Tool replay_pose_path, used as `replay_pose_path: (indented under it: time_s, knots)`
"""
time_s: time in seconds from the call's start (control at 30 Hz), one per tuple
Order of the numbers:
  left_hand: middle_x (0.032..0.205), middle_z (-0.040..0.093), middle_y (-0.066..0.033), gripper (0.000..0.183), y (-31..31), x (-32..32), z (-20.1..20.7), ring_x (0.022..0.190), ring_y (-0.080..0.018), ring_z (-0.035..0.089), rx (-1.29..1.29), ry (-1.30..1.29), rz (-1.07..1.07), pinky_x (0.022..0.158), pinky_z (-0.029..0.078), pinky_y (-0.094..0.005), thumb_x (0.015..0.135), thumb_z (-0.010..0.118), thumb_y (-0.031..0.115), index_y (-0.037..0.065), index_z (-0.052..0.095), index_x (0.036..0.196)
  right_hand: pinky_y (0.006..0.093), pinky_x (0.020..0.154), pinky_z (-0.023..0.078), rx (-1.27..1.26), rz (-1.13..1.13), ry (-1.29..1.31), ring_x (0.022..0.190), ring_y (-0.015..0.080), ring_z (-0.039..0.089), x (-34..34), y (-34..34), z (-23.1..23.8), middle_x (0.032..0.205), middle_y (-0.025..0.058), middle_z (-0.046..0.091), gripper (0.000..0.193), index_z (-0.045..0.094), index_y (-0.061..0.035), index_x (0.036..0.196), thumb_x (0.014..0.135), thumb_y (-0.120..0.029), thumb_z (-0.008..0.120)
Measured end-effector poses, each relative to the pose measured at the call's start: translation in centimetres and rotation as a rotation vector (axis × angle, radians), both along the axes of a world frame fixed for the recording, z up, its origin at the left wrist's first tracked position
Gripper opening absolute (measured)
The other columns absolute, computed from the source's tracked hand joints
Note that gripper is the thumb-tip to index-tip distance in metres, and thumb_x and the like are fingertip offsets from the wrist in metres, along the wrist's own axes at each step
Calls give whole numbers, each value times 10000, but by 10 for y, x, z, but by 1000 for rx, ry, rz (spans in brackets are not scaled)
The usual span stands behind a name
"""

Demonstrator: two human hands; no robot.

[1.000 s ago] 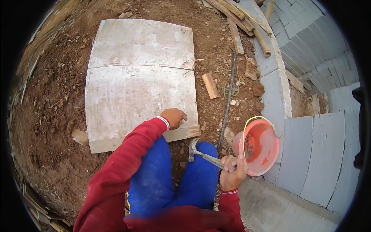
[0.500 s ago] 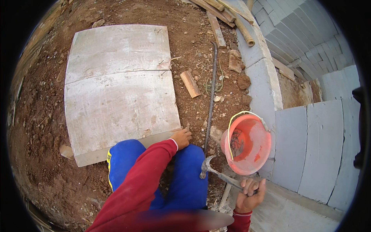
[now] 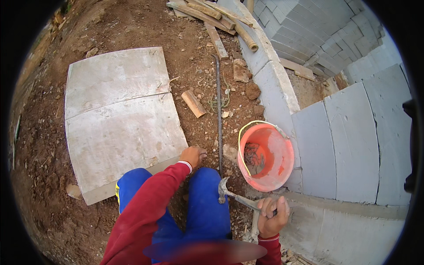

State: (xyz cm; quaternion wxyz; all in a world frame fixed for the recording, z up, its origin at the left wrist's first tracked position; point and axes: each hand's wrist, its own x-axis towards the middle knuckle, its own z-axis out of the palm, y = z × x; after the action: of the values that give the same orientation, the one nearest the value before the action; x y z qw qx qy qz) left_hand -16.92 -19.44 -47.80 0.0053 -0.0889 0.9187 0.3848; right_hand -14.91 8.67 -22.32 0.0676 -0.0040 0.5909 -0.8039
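My right hand (image 3: 272,215) is wrapped round the handle of a claw hammer (image 3: 240,198), its metal head over my right knee. My left hand (image 3: 193,157) is closed at the near right corner of a pale, flat board (image 3: 128,132); its fingertips are pressed together, and whatever they may hold is too small to make out. A second pale board (image 3: 119,75) adjoins the first along a dark seam. To the right of the hammer head, an orange bucket (image 3: 280,161) with a pale yellow handle leans open toward me. Several nails (image 3: 252,155) lie inside it.
A dark ribbed steel bar (image 3: 219,115) lies on the soil between boards and bucket. Near it are a short wood block (image 3: 193,104) and a tangle of green string (image 3: 219,104). Planks (image 3: 216,40) and a bamboo pole (image 3: 245,36) lie beyond. Grey block walls (image 3: 313,150) stand right.
The view has shifted, so the boards and bucket sit further left. My left hand's fingers have drawn together at the board's corner. The hammer is still in my right hand.
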Motion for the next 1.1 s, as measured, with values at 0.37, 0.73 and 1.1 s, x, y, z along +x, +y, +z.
replay_pose_path:
  time_s: [0.37, 0.73, 1.1]
  knots:
    - [1359, 625, -212, 574, 99, -21, 184, 1256, -396, 592, 548, 420, -270, 1077, 465, -439, 921, 717, 276, 24, 561, 1413, 370, 584, 427, 40, 80, 124, 445, 141, 355, 16, -19, 7, 502, -6, 320, 414, 423, -105, 681, 1060, -262, 486]
    - [1561, 421, -217, 578, -222, 65, 92, 1464, -400, 364, -419, 128, 633, 1183, 354, -455, 978, 656, 266, 16, 483, 1469, 360, 587, 420, -193, 324, 15, 468, 137, 357, -71, -184, -20, 510, -9, 327, 403, 451, -101, 685, 1053, -248, 527]
    - [1706, 151, -166, 704, -273, 69, 52, 1573, -409, 82, -900, -250, 688, 1256, 105, -573, 1053, 410, 500, 102, 285, 1620, 343, 806, 562, 491, 621, 5, 890, 219, 720, -140, -276, -96, 972, 141, 731, 330, 676, 74, 1115, 1079, -203, 499]
